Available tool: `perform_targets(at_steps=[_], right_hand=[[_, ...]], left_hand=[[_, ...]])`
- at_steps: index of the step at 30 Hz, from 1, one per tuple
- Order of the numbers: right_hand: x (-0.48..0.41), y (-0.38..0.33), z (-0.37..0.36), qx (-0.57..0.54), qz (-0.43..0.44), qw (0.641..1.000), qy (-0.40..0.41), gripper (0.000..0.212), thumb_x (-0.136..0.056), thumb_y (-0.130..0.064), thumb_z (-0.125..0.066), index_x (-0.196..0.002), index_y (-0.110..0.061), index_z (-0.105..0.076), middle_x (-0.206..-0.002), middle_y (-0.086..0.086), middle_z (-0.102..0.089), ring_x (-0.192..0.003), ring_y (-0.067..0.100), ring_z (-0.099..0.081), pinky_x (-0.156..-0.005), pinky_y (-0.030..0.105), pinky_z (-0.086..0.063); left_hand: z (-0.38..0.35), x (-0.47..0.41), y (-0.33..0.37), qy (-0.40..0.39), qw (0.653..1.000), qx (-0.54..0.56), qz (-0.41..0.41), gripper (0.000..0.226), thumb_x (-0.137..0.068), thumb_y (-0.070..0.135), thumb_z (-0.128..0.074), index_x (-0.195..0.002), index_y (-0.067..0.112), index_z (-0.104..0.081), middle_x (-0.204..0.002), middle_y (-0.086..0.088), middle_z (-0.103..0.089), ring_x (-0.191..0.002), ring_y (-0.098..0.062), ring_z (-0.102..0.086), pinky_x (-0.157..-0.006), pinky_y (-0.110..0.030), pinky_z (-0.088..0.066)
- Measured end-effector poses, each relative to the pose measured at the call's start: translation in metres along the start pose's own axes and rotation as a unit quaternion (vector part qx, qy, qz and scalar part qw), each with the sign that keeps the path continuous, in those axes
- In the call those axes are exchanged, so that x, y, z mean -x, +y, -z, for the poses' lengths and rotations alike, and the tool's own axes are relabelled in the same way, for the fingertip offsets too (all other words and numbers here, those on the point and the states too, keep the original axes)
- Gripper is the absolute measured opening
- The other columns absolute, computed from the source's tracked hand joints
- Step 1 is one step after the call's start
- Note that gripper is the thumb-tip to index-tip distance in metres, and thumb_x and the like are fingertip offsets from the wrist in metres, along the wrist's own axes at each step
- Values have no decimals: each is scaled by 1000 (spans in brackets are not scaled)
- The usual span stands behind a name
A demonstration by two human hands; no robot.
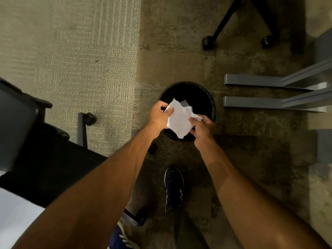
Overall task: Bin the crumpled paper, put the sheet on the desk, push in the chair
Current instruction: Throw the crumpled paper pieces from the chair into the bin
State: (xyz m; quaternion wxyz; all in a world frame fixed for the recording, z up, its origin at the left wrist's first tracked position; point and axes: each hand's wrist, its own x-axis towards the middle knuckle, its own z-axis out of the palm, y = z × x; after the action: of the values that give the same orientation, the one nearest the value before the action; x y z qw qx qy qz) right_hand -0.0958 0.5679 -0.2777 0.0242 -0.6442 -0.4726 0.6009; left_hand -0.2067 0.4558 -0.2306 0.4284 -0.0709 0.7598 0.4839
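A white crumpled paper (pixel 179 119) hangs right above the open mouth of a round black bin (pixel 199 92) on the carpet. My left hand (pixel 159 115) pinches the paper's upper left edge. My right hand (pixel 203 129) grips its lower right side. A black office chair (pixel 45 159) with a dark backrest stands at the left, its wheeled base partly showing. A white surface at the lower left corner (pixel 14 218) could be a sheet or a desk edge; I cannot tell which.
Grey metal desk feet (pixel 260 81) lie on the floor right of the bin. Another chair's black legs and castors (pixel 208 42) stand at the top right. My blue shoes (pixel 173 187) are just behind the bin. Lighter carpet spreads at the upper left.
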Motion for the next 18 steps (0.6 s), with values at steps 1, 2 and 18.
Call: perform_targets(at_steps=[1, 2, 18], right_hand=[[-6, 0, -2, -10, -5, 1000, -1, 30, -84, -19, -80, -113, -26, -74, -105, 3, -75, -92, 22, -73, -81, 44, -65], [-12, 0, -4, -24, -7, 1000, -3, 30, -86, -15, -78, -115, -22, -73, -103, 4, -75, -91, 22, -73, -80, 42, -65], [-48, 12, -4, 9, -33, 999, -14, 32, -101, -9, -61, -133, -4, -56, -118, 16, -67, -100, 27, -67, -93, 43, -58]], left_hand=[[-3, -6, -1, -8, 1000, 13, 2, 18, -100, 18, -63, -114, 11, -55, -116, -23, -68, -95, -32, -71, -74, -48, -62], [-6, -12, -2, -15, 1000, 20, 1, 22, -98, 16, -66, -117, 10, -56, -116, -22, -69, -90, -28, -71, -68, -43, -62], [-17, -67, -24, -73, 986, -146, -30, 78, -100, 49, -55, -161, 14, -21, -162, -10, -38, -147, -27, -41, -120, -44, -36]])
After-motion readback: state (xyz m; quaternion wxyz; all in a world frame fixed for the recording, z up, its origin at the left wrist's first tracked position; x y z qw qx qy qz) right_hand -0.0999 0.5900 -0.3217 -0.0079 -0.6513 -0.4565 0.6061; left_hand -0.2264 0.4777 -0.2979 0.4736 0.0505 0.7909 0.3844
